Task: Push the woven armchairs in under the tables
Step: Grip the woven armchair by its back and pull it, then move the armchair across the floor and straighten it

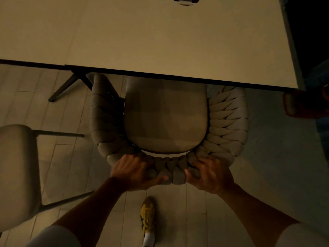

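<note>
A woven armchair [226, 120] with a plain seat cushion stands below me, its front tucked just under the near edge of a pale table [142, 38]. Both hands grip the thick braided top of its backrest. My left hand [137, 170] holds the left part of the backrest, fingers curled over the weave. My right hand [210, 173] holds the right part the same way. Most of the seat shows in front of the table edge.
Another chair [17, 172] with thin metal legs stands at the left. A dark table leg [65, 88] angles down at the left of the armchair. My yellow shoe [148, 216] is on the pale plank floor. A dark round object [186, 0] lies at the table's far edge.
</note>
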Demonstrator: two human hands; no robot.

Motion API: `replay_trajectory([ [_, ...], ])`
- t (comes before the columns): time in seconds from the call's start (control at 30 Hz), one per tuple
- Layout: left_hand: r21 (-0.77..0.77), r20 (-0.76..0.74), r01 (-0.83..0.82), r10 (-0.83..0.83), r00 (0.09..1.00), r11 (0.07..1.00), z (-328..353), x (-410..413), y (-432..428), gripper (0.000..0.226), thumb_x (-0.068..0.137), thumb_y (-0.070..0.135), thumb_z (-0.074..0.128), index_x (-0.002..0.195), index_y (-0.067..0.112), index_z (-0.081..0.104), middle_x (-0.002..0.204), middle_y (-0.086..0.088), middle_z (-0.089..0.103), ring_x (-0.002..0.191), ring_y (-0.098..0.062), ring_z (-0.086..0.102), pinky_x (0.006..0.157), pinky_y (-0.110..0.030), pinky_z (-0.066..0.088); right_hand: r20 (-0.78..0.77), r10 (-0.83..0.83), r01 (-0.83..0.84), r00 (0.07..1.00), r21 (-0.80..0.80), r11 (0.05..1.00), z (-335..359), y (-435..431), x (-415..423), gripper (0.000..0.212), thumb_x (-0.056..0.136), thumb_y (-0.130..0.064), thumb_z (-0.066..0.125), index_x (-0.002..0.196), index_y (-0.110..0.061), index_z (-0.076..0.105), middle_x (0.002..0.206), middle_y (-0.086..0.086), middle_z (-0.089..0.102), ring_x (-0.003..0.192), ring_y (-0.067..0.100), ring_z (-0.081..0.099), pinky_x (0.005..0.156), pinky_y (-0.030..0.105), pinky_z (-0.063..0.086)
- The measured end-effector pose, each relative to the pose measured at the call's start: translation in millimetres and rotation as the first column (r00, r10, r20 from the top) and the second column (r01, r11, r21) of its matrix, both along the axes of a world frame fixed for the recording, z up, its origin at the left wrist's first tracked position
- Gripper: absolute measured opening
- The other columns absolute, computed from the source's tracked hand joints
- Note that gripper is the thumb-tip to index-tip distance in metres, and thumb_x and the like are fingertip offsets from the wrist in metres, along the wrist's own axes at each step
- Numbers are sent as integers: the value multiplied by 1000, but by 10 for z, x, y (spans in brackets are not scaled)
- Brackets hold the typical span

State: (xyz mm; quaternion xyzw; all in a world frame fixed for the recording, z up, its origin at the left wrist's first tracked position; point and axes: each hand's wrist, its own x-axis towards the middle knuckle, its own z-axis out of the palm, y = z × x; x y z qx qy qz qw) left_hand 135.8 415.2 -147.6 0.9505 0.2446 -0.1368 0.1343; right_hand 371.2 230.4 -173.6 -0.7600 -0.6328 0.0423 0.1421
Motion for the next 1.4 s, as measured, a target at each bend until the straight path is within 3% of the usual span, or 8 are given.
replay_trajectory([
  [0.43,-27,-45,-31,30,999,999,124,-14,-106,82,75,100,28,104,36,70,89,15,70,86,-10,65,68,-25,38,112,26,-41,993,134,990,-32,-57,-88,18,85,-35,74,73,-22,69,65,-3,64,58,20,61,48,29,44],
  [0.53,-12,-24,-74,74,997,997,167,-90,-231,80,83,93,25,106,32,71,98,8,73,95,-14,69,72,-28,46,189,5,1,982,-36,999,103,-60,-198,10,86,-27,67,78,-21,65,67,2,66,64,28,63,63,34,48],
  [0.67,7,55,-142,141,988,990,211,-395,-629,75,94,75,33,139,19,55,142,-6,58,137,-28,47,115,-44,37,193,-276,331,942,-376,866,421,-265,-663,54,101,-49,30,114,-17,71,115,12,72,121,33,54,104,49,38],
  [0.8,-118,-70,-141,133,989,983,543,-773,-976,90,96,53,55,163,18,7,172,-4,5,158,-28,3,120,-53,31,-71,-280,171,957,-643,746,991,-741,-1029,78,99,-49,49,161,-15,18,170,11,11,154,29,14,118,48,33],
  [0.9,-202,-253,-148,94,963,968,894,-1061,-1234,63,101,59,42,151,22,42,161,-5,37,143,-29,41,108,-45,45,-203,-346,38,916,-816,577,1429,-1045,-1193,39,102,-47,45,109,-15,65,123,11,63,119,31,59,94,38,51],
  [0.97,-279,-397,-121,0,918,953,1061,-1285,-1426,58,102,62,38,142,23,55,146,-2,56,132,-25,53,106,-39,44,-230,-317,-44,920,-866,498,1627,-1281,-1287,40,103,-48,44,85,-17,63,101,4,64,101,26,63,86,35,50],
  [1.07,-314,-457,-145,-16,889,938,1157,-1751,-1808,58,102,62,41,145,24,53,147,-2,56,132,-23,53,110,-38,43,-233,-325,-37,917,-859,511,1799,-1738,-1480,39,102,-42,48,109,-11,70,114,6,68,104,25,63,89,35,51],
  [1.4,-214,-310,-186,114,944,959,1441,-2618,-2700,61,101,58,45,151,24,43,148,-4,55,131,-25,55,106,-40,47,-256,-402,103,879,-721,685,1941,-2736,-2349,26,95,-36,59,111,-20,72,114,1,71,102,21,65,92,38,55],
])
